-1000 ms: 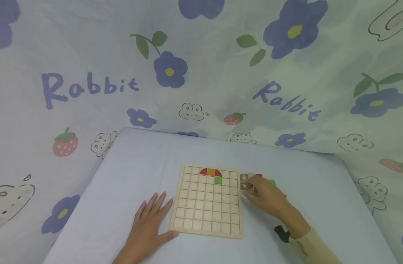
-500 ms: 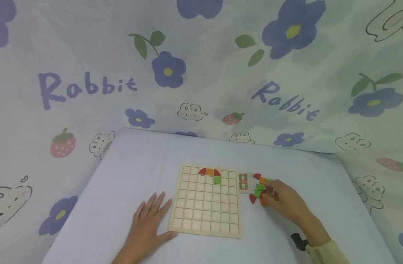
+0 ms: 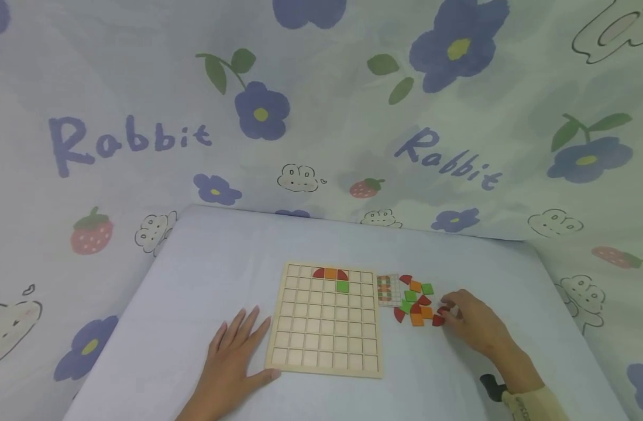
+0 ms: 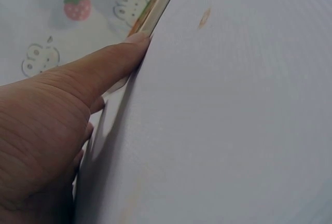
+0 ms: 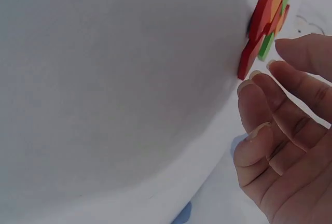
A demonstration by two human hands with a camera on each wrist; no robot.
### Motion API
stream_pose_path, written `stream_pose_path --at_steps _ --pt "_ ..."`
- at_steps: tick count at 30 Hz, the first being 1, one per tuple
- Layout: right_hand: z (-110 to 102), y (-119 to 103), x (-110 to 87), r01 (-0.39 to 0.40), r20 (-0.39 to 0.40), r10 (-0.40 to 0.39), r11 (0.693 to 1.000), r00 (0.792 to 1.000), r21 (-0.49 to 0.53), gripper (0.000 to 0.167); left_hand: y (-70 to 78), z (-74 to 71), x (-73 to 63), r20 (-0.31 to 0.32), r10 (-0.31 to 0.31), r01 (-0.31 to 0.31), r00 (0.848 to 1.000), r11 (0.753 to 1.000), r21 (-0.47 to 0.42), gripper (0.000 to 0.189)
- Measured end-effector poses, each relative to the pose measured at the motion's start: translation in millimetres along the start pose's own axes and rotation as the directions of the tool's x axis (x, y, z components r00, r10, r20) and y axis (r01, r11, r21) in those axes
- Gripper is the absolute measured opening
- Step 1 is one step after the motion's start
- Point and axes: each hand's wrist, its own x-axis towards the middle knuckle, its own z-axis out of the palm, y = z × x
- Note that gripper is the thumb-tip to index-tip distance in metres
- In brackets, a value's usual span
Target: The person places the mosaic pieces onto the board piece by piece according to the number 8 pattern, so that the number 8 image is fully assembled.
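Note:
My left hand lies flat with fingers spread on the table, beside the square wooden grid board. Its thumb touches the board's near left corner; the left wrist view shows the thumb along the board's edge. Two red quarter-circle tiles, an orange square and a green square sit in the board's upper cells. My right hand is at the right side of a loose group of tiles, fingers loosely bent near a red tile. In the right wrist view nothing shows between these fingers.
A small pattern card lies against the board's right side. Several red, orange and green tiles lie just right of the card. A printed cloth hangs behind the white table.
My right hand has moved from the card across the tiles to their right side, uncovering the card and the tile group. The left hand stays in place; the head view has shifted slightly.

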Motion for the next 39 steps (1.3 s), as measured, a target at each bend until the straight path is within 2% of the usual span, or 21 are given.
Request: stream_pose_path --at_steps 15,21,25,28,34,39 --pt "5 7 -1.4 0.021 -0.015 -0.022 0.999 1.0 -0.046 0.026 0.6 -0.6 -0.1 0.021 -0.01 0.01 1.0 1.0 -0.014 0.097" --pt "5 8 -0.4 0.009 -0.01 -0.01 0.998 1.0 -0.07 0.035 -0.7 0.9 -0.7 0.015 -0.003 0.003 1.0 1.0 -0.005 0.097" --pt "4 8 0.0 -0.025 0.008 0.025 0.998 1.0 -0.055 0.043 -1.2 1.2 -0.8 0.007 0.004 -0.004 1.0 1.0 -0.001 0.097" --pt "3 8 -0.4 -0.039 0.029 0.04 0.999 0.999 -0.033 0.043 -0.9 0.8 -0.4 0.007 0.005 -0.005 1.0 1.0 -0.002 0.097" --pt "3 10 -0.4 -0.003 0.046 0.003 1.0 0.999 -0.003 0.034 0.5 -1.1 0.5 0.003 0.004 -0.004 1.0 1.0 0.002 0.098" --pt "5 12 0.4 0.006 0.05 -0.005 1.0 0.999 -0.01 0.037 2.2 -2.8 0.4 0.008 -0.002 0.002 1.0 1.0 -0.005 0.097"
